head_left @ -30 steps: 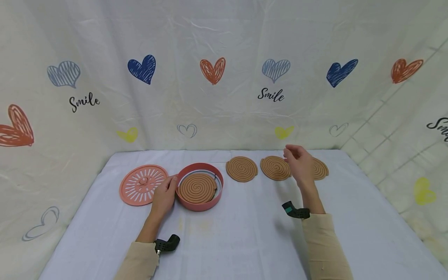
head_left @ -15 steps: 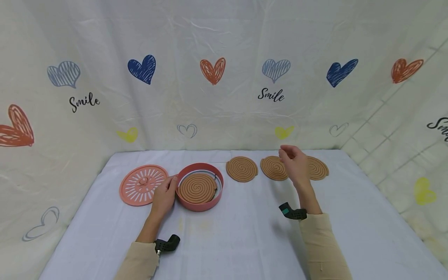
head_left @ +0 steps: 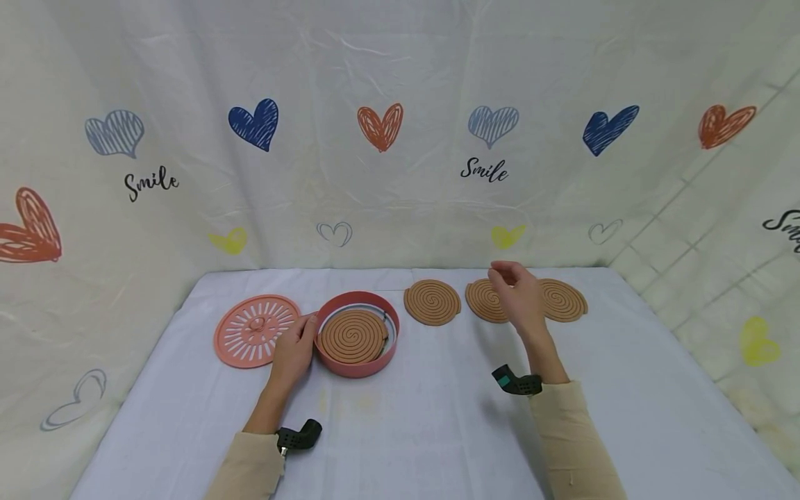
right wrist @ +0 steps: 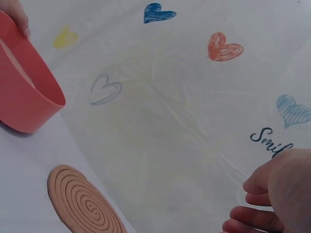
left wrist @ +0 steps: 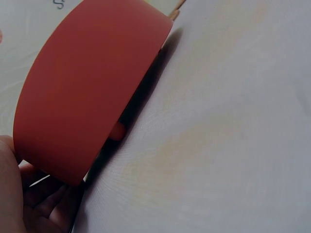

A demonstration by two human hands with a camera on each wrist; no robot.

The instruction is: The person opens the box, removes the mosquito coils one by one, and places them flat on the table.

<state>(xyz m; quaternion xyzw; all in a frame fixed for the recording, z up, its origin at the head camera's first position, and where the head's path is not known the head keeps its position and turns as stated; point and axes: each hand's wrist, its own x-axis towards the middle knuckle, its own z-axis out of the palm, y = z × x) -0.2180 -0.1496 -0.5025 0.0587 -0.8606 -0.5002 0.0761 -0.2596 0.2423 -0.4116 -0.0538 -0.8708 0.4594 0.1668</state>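
My left hand grips the left wall of a round red mosquito coil holder, thumb near the rim. The left wrist view shows the outer wall of the coil holder slightly raised on small feet, with fingers low against it. Inside lies a brown mosquito coil. My right hand hovers with loosely bent fingers and holds nothing. It partly covers the middle mosquito coil behind it. In the right wrist view, the hand is apart from the coil below.
A slotted pink-red lid with a small knob lies left of the holder, close to my left hand. Two more coils, the left one and the right one, lie flat along the back of the white-covered table. A printed curtain hangs behind.
My right hand has drifted left and a little lower over the table, uncovering more of the rightmost coil. The left hand and the holder have stayed in place.
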